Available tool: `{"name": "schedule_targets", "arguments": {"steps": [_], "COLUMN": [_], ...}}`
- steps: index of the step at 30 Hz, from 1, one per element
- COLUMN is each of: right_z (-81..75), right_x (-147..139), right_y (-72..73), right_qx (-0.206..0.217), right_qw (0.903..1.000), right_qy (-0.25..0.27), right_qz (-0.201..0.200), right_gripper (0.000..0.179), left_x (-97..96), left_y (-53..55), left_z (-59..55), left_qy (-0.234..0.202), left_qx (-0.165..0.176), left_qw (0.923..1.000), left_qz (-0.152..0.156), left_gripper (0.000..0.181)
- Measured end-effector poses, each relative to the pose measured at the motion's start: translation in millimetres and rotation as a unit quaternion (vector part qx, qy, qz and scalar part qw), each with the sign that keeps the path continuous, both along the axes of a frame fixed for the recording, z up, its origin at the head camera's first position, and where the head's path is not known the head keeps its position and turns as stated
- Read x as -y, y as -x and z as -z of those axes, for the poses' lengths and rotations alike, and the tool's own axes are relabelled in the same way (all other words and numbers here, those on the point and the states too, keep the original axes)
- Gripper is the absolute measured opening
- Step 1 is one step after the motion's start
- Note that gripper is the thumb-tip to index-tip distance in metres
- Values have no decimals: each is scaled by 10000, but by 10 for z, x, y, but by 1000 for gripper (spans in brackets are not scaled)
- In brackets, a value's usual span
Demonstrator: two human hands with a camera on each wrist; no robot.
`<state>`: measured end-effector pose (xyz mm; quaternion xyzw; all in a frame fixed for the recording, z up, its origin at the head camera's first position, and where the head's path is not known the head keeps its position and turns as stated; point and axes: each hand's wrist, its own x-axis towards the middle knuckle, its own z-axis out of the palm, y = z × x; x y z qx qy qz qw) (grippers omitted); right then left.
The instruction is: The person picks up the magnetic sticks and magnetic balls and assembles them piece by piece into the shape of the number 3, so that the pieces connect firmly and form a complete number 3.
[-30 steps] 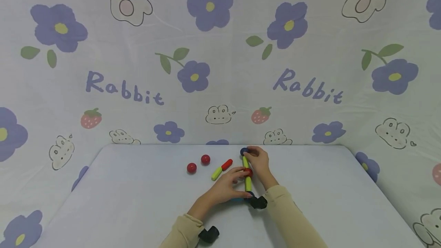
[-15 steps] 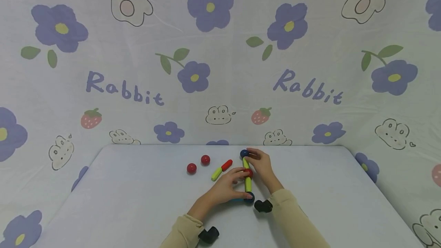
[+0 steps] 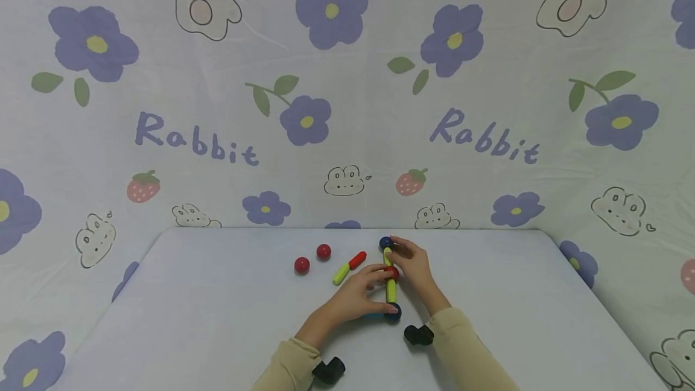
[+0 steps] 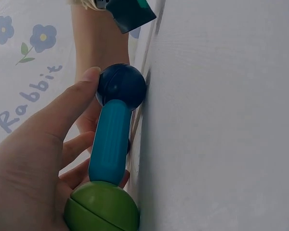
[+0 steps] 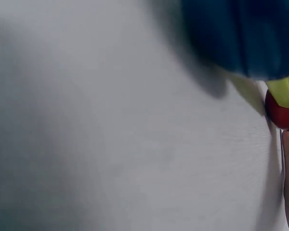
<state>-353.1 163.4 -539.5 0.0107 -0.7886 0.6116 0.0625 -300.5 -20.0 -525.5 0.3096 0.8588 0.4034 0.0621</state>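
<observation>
A chain of toy balls and sticks lies on the table: a far blue ball (image 3: 386, 243), a yellow-green stick, a red ball (image 3: 392, 273), another yellow-green stick (image 3: 391, 292) and a near blue ball (image 3: 394, 313). The left hand (image 3: 353, 297) spans the near part, thumb on the near blue ball and fingers at the red one. In the left wrist view, a turquoise stick (image 4: 109, 144) joins that blue ball to a green ball (image 4: 101, 207). The right hand (image 3: 412, 261) pinches the chain's far end, around the far blue ball and stick top. Its fingertips are out of the right wrist view.
Two loose red balls, one (image 3: 301, 266) left of the other (image 3: 323, 251), lie to the left of the chain. Beside them rests a yellow-green and red stick pair (image 3: 350, 268). The white table (image 3: 217, 318) meets a patterned cloth (image 3: 347, 77) behind.
The right hand has shifted slightly toward the person and right, and the far blue ball has come slightly nearer. The left hand has held its place.
</observation>
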Motion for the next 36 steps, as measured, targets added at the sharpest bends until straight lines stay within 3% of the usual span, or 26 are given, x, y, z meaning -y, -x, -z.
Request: {"name": "schedule_targets", "arguments": {"steps": [7, 15, 20, 22, 25, 28, 30, 33, 36], "right_z": [45, -195, 17, 110, 136, 144, 139, 127, 113], "right_x": [-14, 24, 4, -8, -12, -5, -2, 1, 3], "right_y": [-43, -241, -120, -74, -78, -81, -84, -87, -94], "right_qx": [-297, -541, -582, -525, -434, -393, -377, -376, -339], "right_qw": [9994, 9985, 9975, 9976, 9980, 9980, 9978, 9977, 9978], "right_qy": [-57, -41, -295, -286, -250, -265, -292, -317, -310], "right_qz": [142, 98, 282, 347, 382, 427, 458, 469, 471], "right_gripper": [40, 28, 26, 26, 27, 28, 28, 27, 27], "left_x": [-15, -12, 1, 13, 31, 44, 53, 68, 88], "left_y": [12, 17, 10, 14, 51, 104, 130, 158, 180], "left_z": [12, 5, 11, 26, 65, 93, 92, 70, 63], "left_qy": [-106, -173, -611, -799, -997, -1037, -1000, -987, -953], "left_qx": [78, -48, -95, -203, -632, -1183, -1376, -1402, -1244], "left_qw": [9999, 9998, 9981, 9963, 9902, 9783, 9696, 9591, 9540], "left_qz": [21, 65, -51, -261, -749, -1350, -1758, -2250, -2554], "left_gripper": [69, 69, 63, 57, 47, 39, 37, 37, 39]}}
